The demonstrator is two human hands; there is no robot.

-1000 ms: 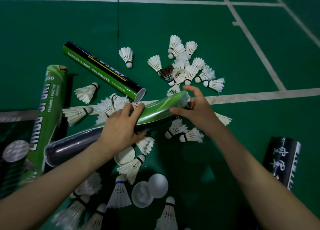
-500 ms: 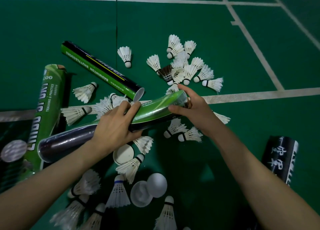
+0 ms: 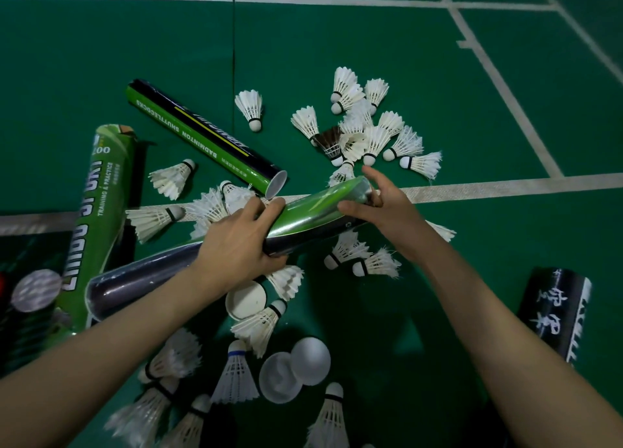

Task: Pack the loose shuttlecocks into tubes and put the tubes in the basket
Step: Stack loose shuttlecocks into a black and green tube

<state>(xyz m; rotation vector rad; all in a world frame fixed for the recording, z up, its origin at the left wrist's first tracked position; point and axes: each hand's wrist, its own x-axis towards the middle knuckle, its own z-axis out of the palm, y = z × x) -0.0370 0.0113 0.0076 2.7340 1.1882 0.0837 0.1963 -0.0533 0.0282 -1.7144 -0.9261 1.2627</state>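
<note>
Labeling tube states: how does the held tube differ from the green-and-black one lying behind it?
The held tube is off the floor, tilted, in the left hand's grip, with the right hand at its far mouth; the floor tube lies flat, untouched. The held tube is glossy green fading to dark; the floor tube shows "BADMINTON SHUTTLECOCKS" print and an open white-lined end. Both are long cylinders.

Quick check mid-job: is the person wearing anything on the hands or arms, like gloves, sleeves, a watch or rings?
Nothing visible. The left hand and right hand are bare, with no gloves, rings or watch, and both forearms are uncovered to the frame edge; no sleeve shows.
</note>
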